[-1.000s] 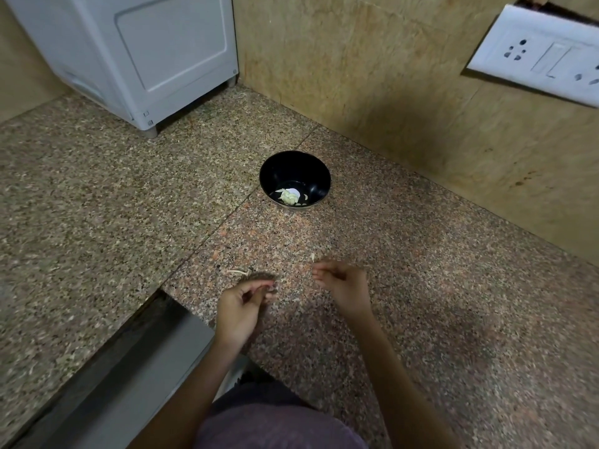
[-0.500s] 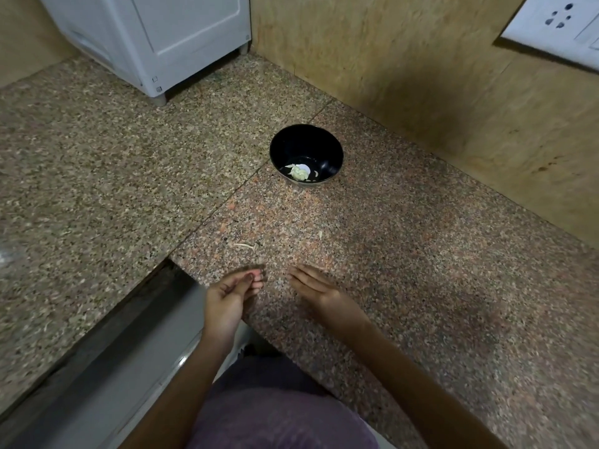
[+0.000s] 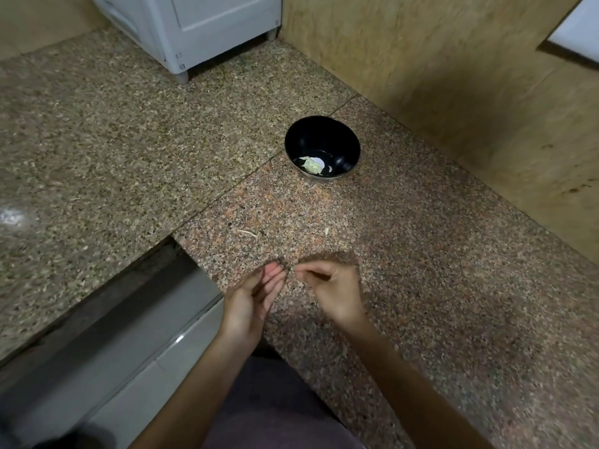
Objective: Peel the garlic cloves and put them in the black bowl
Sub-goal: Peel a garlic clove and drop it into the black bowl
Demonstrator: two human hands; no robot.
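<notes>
I am holding both hands low over the granite countertop (image 3: 421, 254), close together and not quite touching. My left hand (image 3: 256, 293) is lying relaxed, palm turned inward and its fingers (image 3: 275, 273) nearly straight, with nothing showing in it. My right hand (image 3: 334, 286) is curling in, thumb and forefinger coming together toward the left fingertips. Blur is keeping me from telling whether it is pinching a clove, a bit of skin or nothing.

The black bowl (image 3: 324, 131) is sitting well apart from both hands, at about twelve o'clock from my right hand and one o'clock from my left, so I am judging the right hand the nearer one for a drop. Pale peeled garlic cloves (image 3: 312, 165) are lying in its bottom, on the near side.

A thin strip of skin (image 3: 248, 233) is lying between hands and bowl, its long axis running roughly nine to three, and a smaller scrap (image 3: 326, 231) is sitting at three o'clock from it. I am seeing no unpeeled clove anywhere.
</notes>
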